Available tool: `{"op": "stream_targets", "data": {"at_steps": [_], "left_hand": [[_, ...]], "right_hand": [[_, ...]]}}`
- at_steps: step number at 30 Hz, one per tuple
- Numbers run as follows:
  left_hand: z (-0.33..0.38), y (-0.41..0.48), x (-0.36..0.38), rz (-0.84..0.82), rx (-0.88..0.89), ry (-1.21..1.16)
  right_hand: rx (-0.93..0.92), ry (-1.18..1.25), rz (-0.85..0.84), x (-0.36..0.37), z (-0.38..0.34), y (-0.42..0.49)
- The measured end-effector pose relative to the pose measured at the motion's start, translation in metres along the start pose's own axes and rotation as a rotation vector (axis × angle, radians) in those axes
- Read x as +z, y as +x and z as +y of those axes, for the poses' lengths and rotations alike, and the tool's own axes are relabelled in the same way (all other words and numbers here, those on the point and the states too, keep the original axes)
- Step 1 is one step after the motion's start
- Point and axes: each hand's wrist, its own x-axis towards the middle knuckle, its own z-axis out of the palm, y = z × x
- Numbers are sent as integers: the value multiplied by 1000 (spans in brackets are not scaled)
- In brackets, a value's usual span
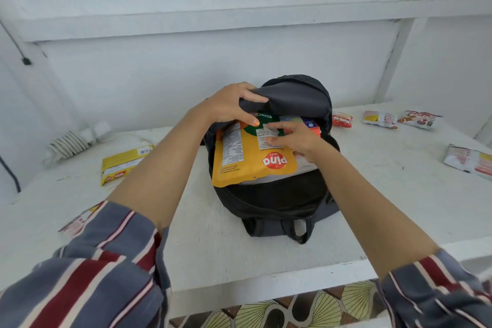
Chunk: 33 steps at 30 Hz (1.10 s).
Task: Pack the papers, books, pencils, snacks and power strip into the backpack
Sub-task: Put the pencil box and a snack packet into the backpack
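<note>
On the worktop (213, 247), the backpack (277, 202) is gripped open by the left hand (231, 106) and a pouch (247, 160) is pinched into it by the right hand (295, 138). Books (310, 124) seem packed; power strip (72, 141), yellow pack (122, 165) and 4 packets (379, 119) lie outside.

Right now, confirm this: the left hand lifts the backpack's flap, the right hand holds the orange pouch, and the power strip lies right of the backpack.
Not quite. In the head view the power strip lies left of the backpack, on the table; the rest stands.
</note>
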Motion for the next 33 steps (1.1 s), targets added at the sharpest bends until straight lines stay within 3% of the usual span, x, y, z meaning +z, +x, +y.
{"op": "stream_targets", "data": {"at_steps": [3, 5, 8, 15, 17, 19, 21, 24, 27, 33], "left_hand": [[-1, 2, 0, 2, -3, -9], [-1, 2, 0, 5, -3, -7], [-1, 2, 0, 8, -4, -10], [2, 1, -1, 15, 11, 14], [2, 0, 0, 9, 14, 24], [1, 0, 0, 7, 17, 22], [0, 1, 0, 11, 24, 30], [-1, 1, -1, 17, 27, 12], [0, 0, 0, 15, 30, 14], [0, -1, 0, 12, 34, 41]], "right_hand": [[0, -161, -108, -15, 6, -9], [11, -122, -148, -14, 13, -10], [-13, 57, -93, 0, 25, -5], [-44, -15, 44, 17, 22, 13], [-83, -174, 65, 16, 17, 10], [-184, -501, 202, 17, 13, 1], [-400, -749, 355, 25, 10, -13], [-627, -1041, 198, 50, 15, -25], [-532, -1275, 44, 62, 29, -16], [-439, -1325, -10, 60, 38, -4]]}}
